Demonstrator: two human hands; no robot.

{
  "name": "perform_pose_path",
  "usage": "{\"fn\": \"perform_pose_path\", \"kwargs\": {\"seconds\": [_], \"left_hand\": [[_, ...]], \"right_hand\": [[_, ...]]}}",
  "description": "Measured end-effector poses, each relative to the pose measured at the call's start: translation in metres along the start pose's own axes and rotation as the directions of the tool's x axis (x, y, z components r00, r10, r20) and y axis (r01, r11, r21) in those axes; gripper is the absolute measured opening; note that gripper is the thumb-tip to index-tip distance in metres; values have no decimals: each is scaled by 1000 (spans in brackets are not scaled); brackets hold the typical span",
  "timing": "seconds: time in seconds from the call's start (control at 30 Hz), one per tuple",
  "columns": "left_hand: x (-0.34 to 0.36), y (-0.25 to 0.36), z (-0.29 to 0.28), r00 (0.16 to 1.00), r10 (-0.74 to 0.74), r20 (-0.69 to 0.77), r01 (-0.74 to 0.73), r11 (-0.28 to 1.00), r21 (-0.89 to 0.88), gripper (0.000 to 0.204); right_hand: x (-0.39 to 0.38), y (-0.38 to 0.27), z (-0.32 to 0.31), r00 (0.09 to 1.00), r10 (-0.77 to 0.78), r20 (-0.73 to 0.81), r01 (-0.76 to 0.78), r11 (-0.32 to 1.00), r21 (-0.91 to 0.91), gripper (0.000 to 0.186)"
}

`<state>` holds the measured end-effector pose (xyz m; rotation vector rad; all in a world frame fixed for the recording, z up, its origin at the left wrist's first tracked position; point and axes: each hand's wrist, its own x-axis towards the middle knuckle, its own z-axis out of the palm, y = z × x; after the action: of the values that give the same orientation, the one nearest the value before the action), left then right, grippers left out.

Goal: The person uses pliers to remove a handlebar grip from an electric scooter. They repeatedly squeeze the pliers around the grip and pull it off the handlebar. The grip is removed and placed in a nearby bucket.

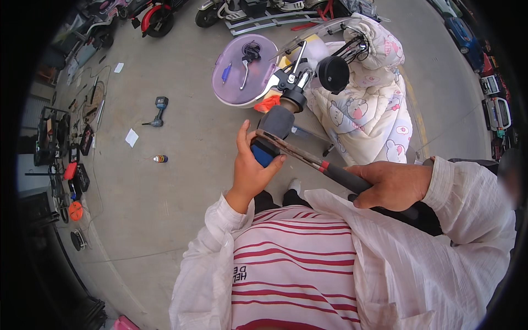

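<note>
My right hand (388,181) is wrapped round the dark handle of a long tool (308,158) with a worn, rusty metal shaft and a red band. The shaft slants up to the left and crosses a grey-and-blue block-like piece (263,154) at the handlebar's near end. My left hand (247,168) curls round that piece, thumb on its blue part and one finger raised along its side. The tool's far end lies by my left fingers, so its kind is unclear. Beyond are the scooter's handlebar (294,99), a brake lever (301,58) and a round black gauge (333,75).
A lilac-lidded tub (228,91) holds a loose lever and a blue pen on top. A patterned quilted cover (363,118) drapes the scooter. On the floor lie a cordless drill (158,113), a small spray can (160,159) and papers (131,137). Tools line the left.
</note>
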<state>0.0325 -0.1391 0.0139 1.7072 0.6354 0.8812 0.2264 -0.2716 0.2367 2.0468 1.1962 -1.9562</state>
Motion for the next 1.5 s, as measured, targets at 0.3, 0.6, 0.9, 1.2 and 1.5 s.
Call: {"fn": "perform_pose_path", "kwargs": {"seconds": [0.3, 0.6, 0.9, 1.2, 1.5], "left_hand": [[5, 22, -21, 986, 89, 138, -153, 807, 570, 58], [-24, 12, -95, 932, -284, -226, 93, 788, -609, 45], [-24, 1, -92, 946, -199, -257, -54, 684, -727, 48], [12, 38, -88, 998, 52, -34, -62, 914, -402, 46], [33, 54, -48, 911, -62, 408, -58, 959, 276, 46]], "right_hand": [[-33, 43, 4, 953, -178, -244, 181, 983, -13, 23], [-23, 140, 66, 932, 6, -363, 224, 776, 590, 39], [10, 186, 116, 857, 18, -515, 345, 723, 599, 36], [17, 195, 139, 807, 27, -589, 406, 699, 589, 33], [24, 216, 163, 780, 108, -616, 440, 606, 663, 37]]}}
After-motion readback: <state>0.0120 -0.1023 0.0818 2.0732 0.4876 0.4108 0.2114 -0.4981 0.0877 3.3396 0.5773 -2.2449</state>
